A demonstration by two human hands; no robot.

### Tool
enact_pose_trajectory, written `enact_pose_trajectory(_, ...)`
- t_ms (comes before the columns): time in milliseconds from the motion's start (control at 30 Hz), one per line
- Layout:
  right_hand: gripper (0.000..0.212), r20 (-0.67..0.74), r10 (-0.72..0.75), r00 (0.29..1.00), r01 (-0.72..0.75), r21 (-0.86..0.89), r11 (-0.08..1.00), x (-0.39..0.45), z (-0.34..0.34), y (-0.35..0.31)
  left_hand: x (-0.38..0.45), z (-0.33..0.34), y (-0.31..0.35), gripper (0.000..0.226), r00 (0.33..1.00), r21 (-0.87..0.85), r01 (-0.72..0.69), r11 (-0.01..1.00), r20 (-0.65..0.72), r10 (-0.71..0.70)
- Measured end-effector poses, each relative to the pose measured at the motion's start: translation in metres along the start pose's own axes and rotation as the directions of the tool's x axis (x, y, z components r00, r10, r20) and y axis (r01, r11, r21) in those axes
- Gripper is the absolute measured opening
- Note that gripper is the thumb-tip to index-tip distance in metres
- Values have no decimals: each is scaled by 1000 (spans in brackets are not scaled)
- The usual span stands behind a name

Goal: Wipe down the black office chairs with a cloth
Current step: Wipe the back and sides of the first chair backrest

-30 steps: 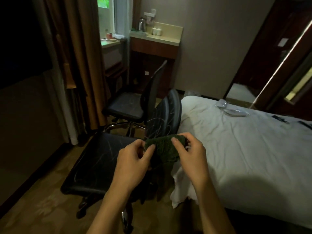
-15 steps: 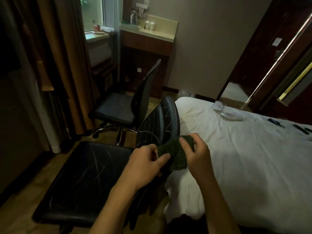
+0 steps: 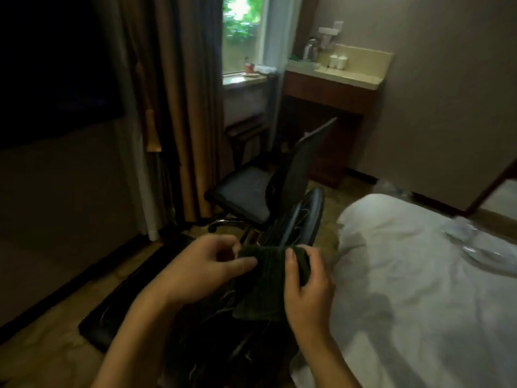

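Both hands pinch the dark cloth at chest level, left hand on its left edge, right hand on its right; nearer black chair's backrest stands directly beyond, right hand judged marginally closer

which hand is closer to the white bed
Right. The right hand, gripping the dark cloth, sits beside the bed; the left hand is farther off over the chair.

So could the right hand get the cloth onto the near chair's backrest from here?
Probably yes. The right hand pinches the cloth with the left hand, just short of the near chair's backrest; nothing visible lies between.
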State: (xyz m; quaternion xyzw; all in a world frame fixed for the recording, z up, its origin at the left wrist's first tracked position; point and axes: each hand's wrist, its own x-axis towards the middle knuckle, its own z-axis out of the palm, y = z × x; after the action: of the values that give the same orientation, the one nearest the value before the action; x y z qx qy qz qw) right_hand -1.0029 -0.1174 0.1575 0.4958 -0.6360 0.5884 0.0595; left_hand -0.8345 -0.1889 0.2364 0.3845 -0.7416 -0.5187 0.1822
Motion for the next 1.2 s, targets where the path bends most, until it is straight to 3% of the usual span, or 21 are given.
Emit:
enact_pose_trajectory(200,11,151,-32,988,-4,235,972,15,-18,16,-22,47,22,19,955,-71,112,991,-268,-128)
enact_pose_trajectory(367,26,336,-83,938,-44,354,934,-5,-25,15,-63,80,10,12,801,-74,322,944,-510,-313)
enact_pose_trajectory(500,23,342,-105,934,-17,335,942,-19,-22,18,-78,112,2,9,657,-81,459,885,-639,-400)
enact_pose_trajectory(700,16,374,-236,897,103,342,934,-15,-25,25,-67,144,2,22,452,57,519,853,-866,-216)
enact_pose_trajectory(900,20,460,-335,823,210,301,930,-14,-35,28,-41,162,1,18,322,183,482,857,-946,21)
enact_pose_trajectory(1033,17,481,-357,801,234,298,925,-8,-37,39,-24,178,2,20,194,152,477,865,-979,65)
enact_pose_trajectory(1200,16,502,-446,741,246,416,876,11,-37,56,-18,197,-4,28,-5,63,509,858,-997,76)
